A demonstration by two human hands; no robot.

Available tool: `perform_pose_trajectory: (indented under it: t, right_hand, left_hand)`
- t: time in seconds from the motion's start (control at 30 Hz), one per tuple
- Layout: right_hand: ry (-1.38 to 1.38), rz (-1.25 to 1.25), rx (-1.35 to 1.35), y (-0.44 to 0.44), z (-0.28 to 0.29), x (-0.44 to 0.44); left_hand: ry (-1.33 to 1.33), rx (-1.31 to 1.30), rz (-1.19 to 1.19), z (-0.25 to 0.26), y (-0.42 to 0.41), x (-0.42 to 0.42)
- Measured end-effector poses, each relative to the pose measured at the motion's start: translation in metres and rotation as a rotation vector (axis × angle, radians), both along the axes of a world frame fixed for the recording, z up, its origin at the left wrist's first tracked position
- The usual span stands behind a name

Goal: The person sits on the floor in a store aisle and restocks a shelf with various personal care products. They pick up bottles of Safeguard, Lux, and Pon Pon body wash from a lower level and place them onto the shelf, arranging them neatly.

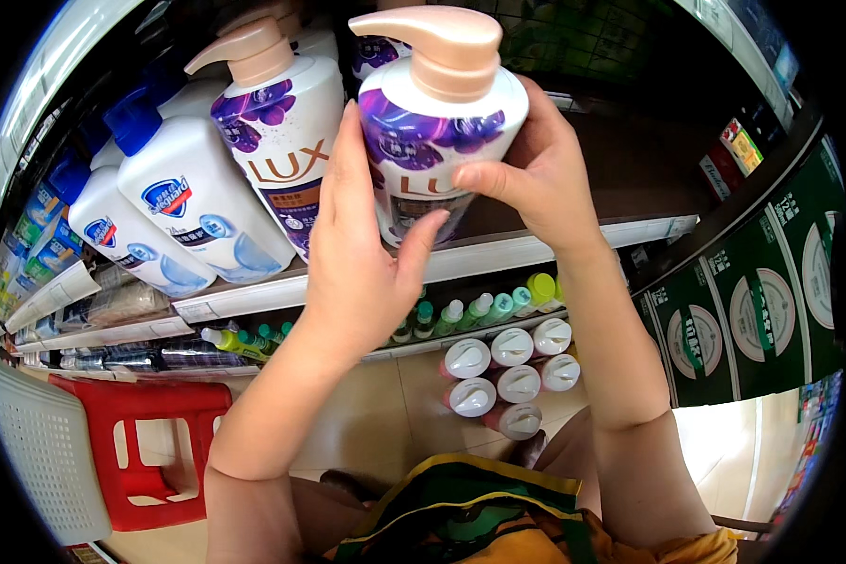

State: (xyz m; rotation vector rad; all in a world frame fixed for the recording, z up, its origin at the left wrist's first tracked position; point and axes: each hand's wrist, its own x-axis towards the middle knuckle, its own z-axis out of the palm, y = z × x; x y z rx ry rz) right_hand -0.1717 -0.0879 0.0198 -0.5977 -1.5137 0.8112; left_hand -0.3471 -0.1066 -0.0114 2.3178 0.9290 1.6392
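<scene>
A white Lux pump bottle (433,127) with purple flowers and a beige pump head is between my two hands at the shelf. My right hand (543,169) grips its right side, thumb across the front, the other fingers hidden behind. My left hand (363,247) lies flat along its left side with the thumb raised in front. Close on the left stands a like Lux bottle (275,141), its pump pointing left. Further left are two white Safeguard bottles (190,204) with blue pumps. Part of another Lux bottle (375,53) shows behind.
The shelf's white front edge (500,257) runs below the bottles. Small green bottles (465,314) line a lower shelf. Several white-capped pump bottles (518,384) stand on the floor. A red plastic stool (99,451) and a grey basket (39,437) are lower left; dark green cartons (761,310) are at right.
</scene>
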Motion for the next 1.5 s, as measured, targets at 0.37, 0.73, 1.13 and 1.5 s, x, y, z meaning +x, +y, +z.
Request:
perform_pose_trajectory:
  t: [0.37, 0.73, 1.13, 1.5]
  right_hand:
    - [0.025, -0.018, -0.064, 0.033, -0.006, -0.002]
    - [-0.086, -0.263, 0.06, 0.024, -0.051, -0.011]
    - [-0.636, -0.529, 0.185, -0.058, -0.105, 0.04]
    - [-1.596, 0.269, -0.566, -0.113, -0.223, 0.071]
  left_hand:
    - [0.144, 0.108, 0.011, -0.012, -0.007, 0.011]
    - [0.333, 0.098, 0.127, -0.038, -0.011, 0.012]
    - [0.364, -0.053, -0.319, -0.118, -0.045, -0.008]
    - [0.886, -1.114, -0.343, -0.246, -0.082, -0.003]
